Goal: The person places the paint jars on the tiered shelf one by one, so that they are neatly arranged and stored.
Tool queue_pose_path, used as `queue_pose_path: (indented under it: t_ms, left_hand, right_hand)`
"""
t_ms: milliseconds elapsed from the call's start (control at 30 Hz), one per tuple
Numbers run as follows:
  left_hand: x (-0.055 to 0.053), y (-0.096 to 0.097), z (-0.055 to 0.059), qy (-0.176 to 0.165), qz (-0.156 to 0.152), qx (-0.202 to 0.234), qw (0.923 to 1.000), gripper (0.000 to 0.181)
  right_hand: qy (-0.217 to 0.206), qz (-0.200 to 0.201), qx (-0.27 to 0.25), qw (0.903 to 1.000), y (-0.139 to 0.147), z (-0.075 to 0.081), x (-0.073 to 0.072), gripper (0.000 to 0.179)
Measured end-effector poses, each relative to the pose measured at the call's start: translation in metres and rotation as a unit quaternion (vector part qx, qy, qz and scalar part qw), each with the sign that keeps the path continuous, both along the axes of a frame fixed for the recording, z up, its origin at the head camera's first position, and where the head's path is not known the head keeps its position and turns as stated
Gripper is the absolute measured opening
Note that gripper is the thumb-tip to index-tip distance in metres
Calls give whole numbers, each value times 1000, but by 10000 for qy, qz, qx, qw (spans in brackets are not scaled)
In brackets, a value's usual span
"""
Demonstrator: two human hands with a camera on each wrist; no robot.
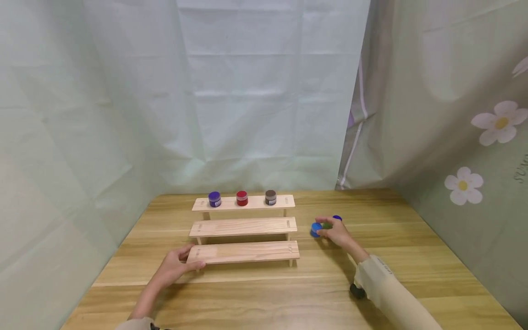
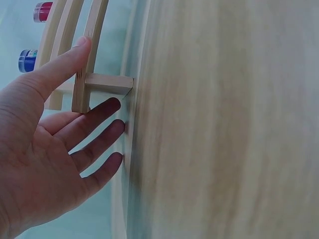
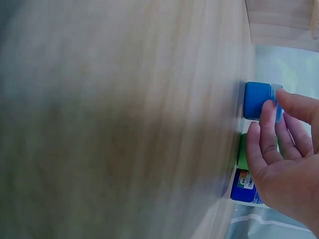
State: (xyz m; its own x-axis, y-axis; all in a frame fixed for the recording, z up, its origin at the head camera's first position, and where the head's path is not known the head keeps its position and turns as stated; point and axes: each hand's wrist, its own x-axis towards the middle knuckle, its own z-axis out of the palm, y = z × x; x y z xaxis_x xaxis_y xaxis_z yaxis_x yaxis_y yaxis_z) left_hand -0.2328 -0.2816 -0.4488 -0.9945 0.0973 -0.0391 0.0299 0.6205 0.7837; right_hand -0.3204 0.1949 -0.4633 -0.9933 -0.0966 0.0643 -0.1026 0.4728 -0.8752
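Observation:
A three-step wooden display rack (image 1: 243, 226) stands on the table. At the left end of its lowest board is my left hand (image 1: 175, 265), thumb against the front edge and fingers behind; the left wrist view shows the thumb on the board (image 2: 93, 35). To the right of the rack, my right hand (image 1: 339, 233) pinches a light blue paint jar (image 1: 315, 230) between thumb and fingers, low over the tabletop. Beside that jar, a green jar (image 3: 242, 152) and a dark blue jar (image 3: 241, 185) stand side by side, partly covered by the right hand.
On the rack's top step sit a violet-blue jar (image 1: 214, 199), a red jar (image 1: 242, 198) and a brown jar (image 1: 270, 197) in a spaced row. Pale curtains (image 1: 264, 101) hang behind and beside the wooden table (image 1: 264, 298).

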Motion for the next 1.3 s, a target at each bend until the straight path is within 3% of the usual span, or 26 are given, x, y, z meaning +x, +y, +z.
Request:
queue_pose_path:
  t_ms: [300, 633, 933, 1300]
  left_hand:
    - [1, -1, -2, -18, 38, -72, 10000, 87]
    - [1, -2, -2, 24, 23, -63, 10000, 86]
    - [1, -2, -1, 25, -8, 4, 10000, 86]
    - [0, -1, -1, 84, 17, 0, 10000, 86]
  right_hand:
    - [148, 11, 332, 9993, -3, -2, 0, 46]
    - [291, 28, 308, 9991, -2, -5, -1, 44]
    - [259, -84, 33, 9996, -1, -3, 1, 43]
    - [94, 91, -322, 9994, 6, 10, 10, 46]
